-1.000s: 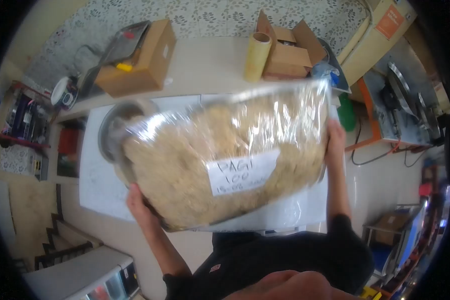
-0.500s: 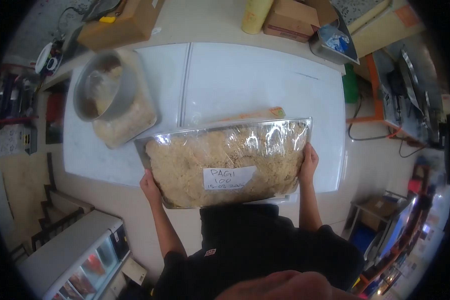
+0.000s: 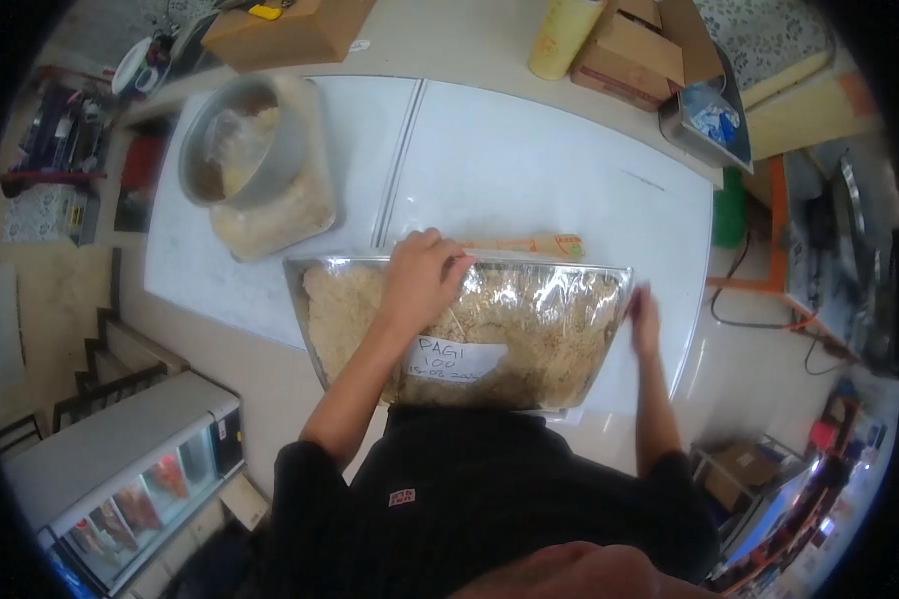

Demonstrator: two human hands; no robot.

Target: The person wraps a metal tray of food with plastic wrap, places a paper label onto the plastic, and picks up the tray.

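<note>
A metal tray (image 3: 609, 344) of pale crumbly food, covered in clear plastic wrap, is tilted toward me at the table's near edge, close against my black shirt. A white paper label (image 3: 455, 360) with "PAGI 100" and a date lies on its front part. My left hand (image 3: 425, 280) reaches across the tray, its fingers closed over the far rim. Whether they hold the rim or only the wrap is hard to see. Just beside the tray's right side is my right hand (image 3: 645, 317), smeared by motion. Behind the far rim lies an orange-and-white packet (image 3: 549, 245), partly hidden.
A round metal pot (image 3: 192, 160) holding a plastic bag sits on a food-filled container (image 3: 280, 225) at the table's left. Along the back are cardboard boxes (image 3: 629, 60), a roll of wrap (image 3: 564, 38) and a metal pan (image 3: 704, 125). A glass-fronted display case (image 3: 120, 439) stands lower left.
My left hand has left the tray's left side and moved to the far rim. My right hand has come off the right side, slightly outward. The view has shifted a little.
</note>
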